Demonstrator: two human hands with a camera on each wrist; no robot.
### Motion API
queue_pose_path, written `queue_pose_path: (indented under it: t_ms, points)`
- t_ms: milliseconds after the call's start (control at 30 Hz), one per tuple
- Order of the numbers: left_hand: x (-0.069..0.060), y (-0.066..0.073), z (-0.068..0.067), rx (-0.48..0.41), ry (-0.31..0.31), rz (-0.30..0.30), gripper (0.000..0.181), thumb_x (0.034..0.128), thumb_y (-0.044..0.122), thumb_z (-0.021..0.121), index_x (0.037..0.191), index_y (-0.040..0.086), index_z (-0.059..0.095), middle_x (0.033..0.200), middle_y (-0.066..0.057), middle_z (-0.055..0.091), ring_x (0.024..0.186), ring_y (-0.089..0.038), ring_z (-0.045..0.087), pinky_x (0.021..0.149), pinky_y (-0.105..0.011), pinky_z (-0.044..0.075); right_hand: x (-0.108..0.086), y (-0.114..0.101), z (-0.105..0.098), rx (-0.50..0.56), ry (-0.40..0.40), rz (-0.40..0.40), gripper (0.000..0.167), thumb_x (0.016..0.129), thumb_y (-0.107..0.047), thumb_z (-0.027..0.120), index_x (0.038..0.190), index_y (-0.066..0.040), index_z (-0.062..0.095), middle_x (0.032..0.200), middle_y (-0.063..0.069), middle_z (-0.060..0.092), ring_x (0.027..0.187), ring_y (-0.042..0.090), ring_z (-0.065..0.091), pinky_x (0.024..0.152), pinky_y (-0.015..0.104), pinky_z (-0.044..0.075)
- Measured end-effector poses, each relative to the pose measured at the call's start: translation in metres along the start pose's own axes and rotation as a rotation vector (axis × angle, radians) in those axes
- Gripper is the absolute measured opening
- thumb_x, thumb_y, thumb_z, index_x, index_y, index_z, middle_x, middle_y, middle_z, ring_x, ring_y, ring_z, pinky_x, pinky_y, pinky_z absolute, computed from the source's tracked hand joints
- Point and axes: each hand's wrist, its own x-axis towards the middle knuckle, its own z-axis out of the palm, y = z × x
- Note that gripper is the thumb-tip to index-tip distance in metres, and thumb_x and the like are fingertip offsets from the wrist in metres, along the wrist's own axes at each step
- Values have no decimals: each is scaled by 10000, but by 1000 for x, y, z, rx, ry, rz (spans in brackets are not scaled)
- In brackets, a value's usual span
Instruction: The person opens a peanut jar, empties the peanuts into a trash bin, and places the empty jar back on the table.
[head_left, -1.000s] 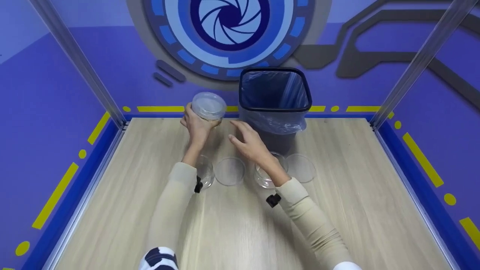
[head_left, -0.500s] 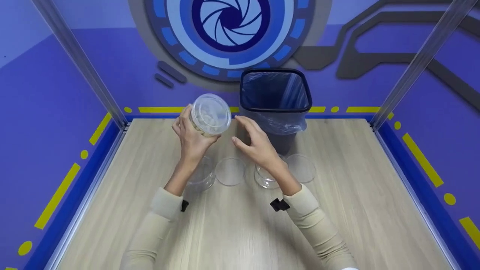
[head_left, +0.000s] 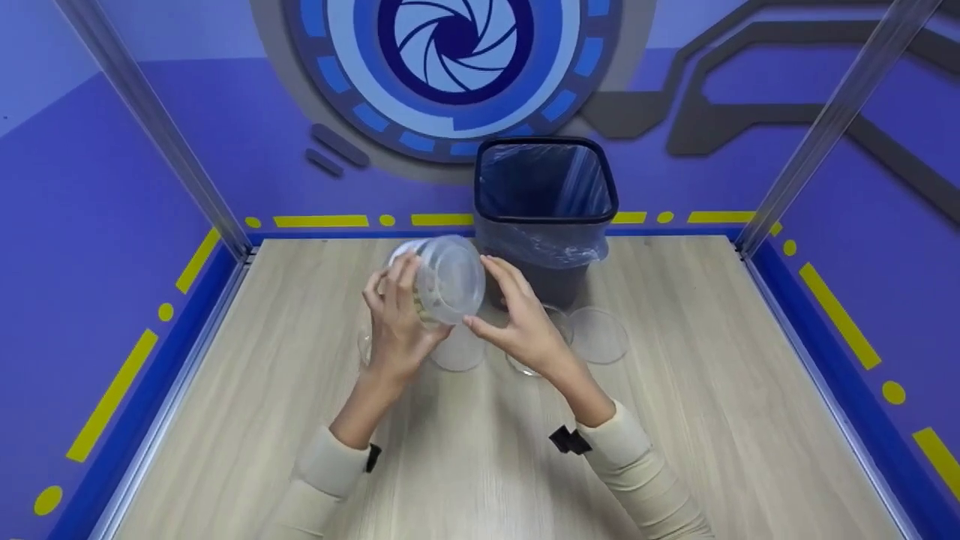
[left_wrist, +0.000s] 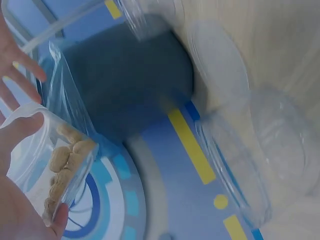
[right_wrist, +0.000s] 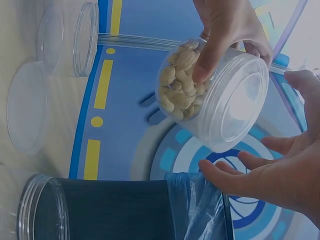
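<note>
My left hand (head_left: 401, 326) grips a clear plastic jar (right_wrist: 167, 82) with a translucent lid (head_left: 461, 281). Peanuts (right_wrist: 184, 97) lie inside, and the jar is tilted so that its lid faces right. Opposite the lid is my right hand (head_left: 529, 326), its fingers spread and its thumb apart. In the right wrist view those fingers (right_wrist: 232, 180) stand just off the lid and hold nothing. Below on the table, an open clear jar (right_wrist: 86, 40) stands partly hidden under my left hand. A second clear jar (right_wrist: 42, 215) is partly behind my right forearm.
Two flat clear discs, a right disc (head_left: 600, 335) and a left disc (head_left: 459, 352), lie on the wooden table (head_left: 480, 457) beside the jars. A dark bin (head_left: 546, 220) with a plastic liner (head_left: 555, 249) stands at the back. Printed walls enclose the table.
My left hand has brought the peanut jar down and nearer, tipping its lid from facing up to facing right. My right hand has shifted slightly down and right, and the gap to the lid has shrunk.
</note>
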Motion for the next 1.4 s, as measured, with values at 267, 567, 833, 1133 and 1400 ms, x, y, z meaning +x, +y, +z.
queue_pose_path:
  t_ms: [267, 567, 833, 1133, 1400]
  points:
    - [-23, 22, 8, 128, -82, 95, 1025, 682, 368, 952, 1461, 32, 376, 1519, -178, 435, 1289, -389, 427, 1072, -546, 302, -13, -1, 7, -32, -40, 73, 967, 834, -403, 823, 1605, -157, 292, 1653, 172, 198, 1470, 405, 223, 1104, 664, 345]
    - [-30, 33, 6, 180, -54, 165, 1046, 611, 305, 990, 1449, 38, 424, 1501, -183, 466, 1257, -379, 469, 1031, -519, 334, -9, 0, 12, 4, -41, 77, 1092, 771, -416, 873, 1618, -149, 238, 1647, 228, 159, 1469, 452, 228, 1099, 677, 340]
    - [-21, 37, 13, 155, -147, 183, 1098, 613, 329, 994, 1503, 97, 394, 1556, -143, 409, 1312, -383, 401, 1021, -485, 408, -12, 8, 2, -11, 68, 33, 1061, 733, -371, 890, 1586, -130, 307, 1571, 182, 299, 1404, 362, 336, 1108, 597, 368]
    - [-20, 36, 9, 140, -190, 146, 1086, 610, 315, 996, 1505, 152, 404, 1546, -131, 410, 1354, -410, 347, 1030, -490, 486, -15, 9, -4, -43, 54, 24, 1021, 714, -363, 893, 1565, -185, 357, 1557, 150, 318, 1374, 360, 355, 1065, 591, 420]
    - [-13, 40, 8, 59, -200, 104, 1121, 627, 291, 986, 1530, 55, 366, 1569, -174, 394, 1436, -469, 315, 1158, -546, 372, -11, 7, -10, -68, 17, -31, 1018, 722, -371, 892, 1564, -165, 358, 1567, 188, 299, 1423, 353, 310, 1081, 603, 413]
